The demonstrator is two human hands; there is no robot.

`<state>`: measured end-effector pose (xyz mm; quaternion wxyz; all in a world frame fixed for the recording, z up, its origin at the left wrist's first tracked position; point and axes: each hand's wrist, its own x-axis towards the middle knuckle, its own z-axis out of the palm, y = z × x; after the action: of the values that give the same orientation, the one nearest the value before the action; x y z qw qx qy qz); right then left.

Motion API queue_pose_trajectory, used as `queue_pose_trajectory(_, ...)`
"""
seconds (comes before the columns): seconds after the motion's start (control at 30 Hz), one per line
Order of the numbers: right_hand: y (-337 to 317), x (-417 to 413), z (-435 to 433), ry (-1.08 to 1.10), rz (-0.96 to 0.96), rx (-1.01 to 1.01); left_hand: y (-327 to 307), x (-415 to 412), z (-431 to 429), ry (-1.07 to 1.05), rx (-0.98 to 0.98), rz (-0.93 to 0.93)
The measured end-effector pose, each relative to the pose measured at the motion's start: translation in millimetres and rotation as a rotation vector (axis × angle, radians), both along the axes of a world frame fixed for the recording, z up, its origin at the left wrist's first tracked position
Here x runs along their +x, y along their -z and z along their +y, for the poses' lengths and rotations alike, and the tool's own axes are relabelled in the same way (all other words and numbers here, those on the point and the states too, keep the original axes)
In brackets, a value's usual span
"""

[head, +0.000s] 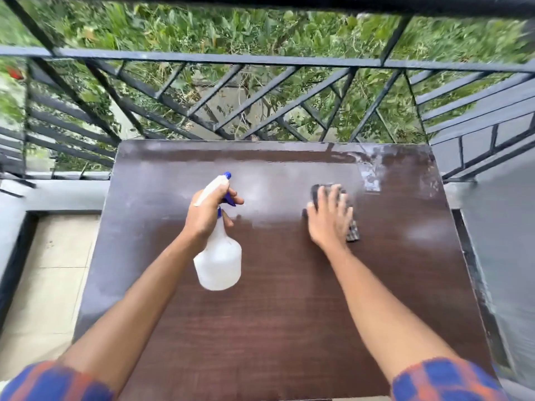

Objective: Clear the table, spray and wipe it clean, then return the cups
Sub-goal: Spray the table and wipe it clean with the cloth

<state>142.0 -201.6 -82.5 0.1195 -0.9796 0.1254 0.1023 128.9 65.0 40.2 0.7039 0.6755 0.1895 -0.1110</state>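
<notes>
A dark brown wooden table [275,314] fills the middle of the view, with wet, shiny patches along its far edge and right side. My left hand [207,215] grips the neck of a white spray bottle [218,261] with a blue nozzle, held above the table's centre-left. My right hand [328,217] presses flat, fingers spread, on a dark checked cloth [351,231] lying on the table right of centre. The cloth is mostly hidden under the hand. No cups are in view.
A black metal balcony railing [260,62] runs just behind the table and along both sides, with green foliage beyond. A grey ledge [52,195] and pale tiled floor [49,270] lie to the left. A grey wall [503,227] stands close on the right.
</notes>
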Motion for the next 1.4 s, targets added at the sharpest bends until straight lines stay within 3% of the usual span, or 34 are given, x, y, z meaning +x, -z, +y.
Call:
queue_pose_trajectory(0.1, 7, -24, -9, -0.410, -0.030, 0.006, 5, 9, -38, -0.020, 0.031, 0.013)
queue_pose_trajectory(0.17, 11, -21, -53, -0.490, -0.043, 0.066, 8, 16, -69, -0.040, 0.028, 0.010)
queue_pose_trajectory(0.33, 13, 32, -184, -0.250, -0.047, 0.023, 9, 31, -143, -0.077, 0.055, 0.004)
queue_pose_trajectory(0.47, 3, 98, -236, 0.036, 0.013, 0.049, 8, 33, -179, -0.118, 0.052, -0.005)
queue_pose_trajectory(0.6, -4, 144, -202, 0.100, 0.067, 0.134, 2, 37, -205, -0.135, 0.049, -0.026)
queue_pose_trajectory(0.73, -1, 125, -146, -0.248, 0.000, 0.116, 0, 48, -222, -0.115, 0.046, -0.024)
queue_pose_trajectory(0.87, 14, 102, -171, -0.417, -0.121, 0.112, 1, 67, -230, -0.072, 0.021, -0.041)
queue_pose_trajectory(1.07, 11, 145, -256, 0.096, -0.067, 0.045, -2, 89, -219, 0.002, 0.029, -0.035)
queue_pose_trajectory(1.2, 2, 183, -229, 0.307, 0.009, 0.128, -2, 94, -202, 0.000, 0.009, -0.046)
queue_pose_trajectory(1.27, -3, 188, -183, 0.217, 0.027, 0.114, 0, 94, -193, -0.005, 0.004, -0.036)
queue_pose_trajectory(1.4, -3, 175, -84, -0.240, 0.015, 0.108, 8, 96, -184, -0.005, -0.008, -0.015)
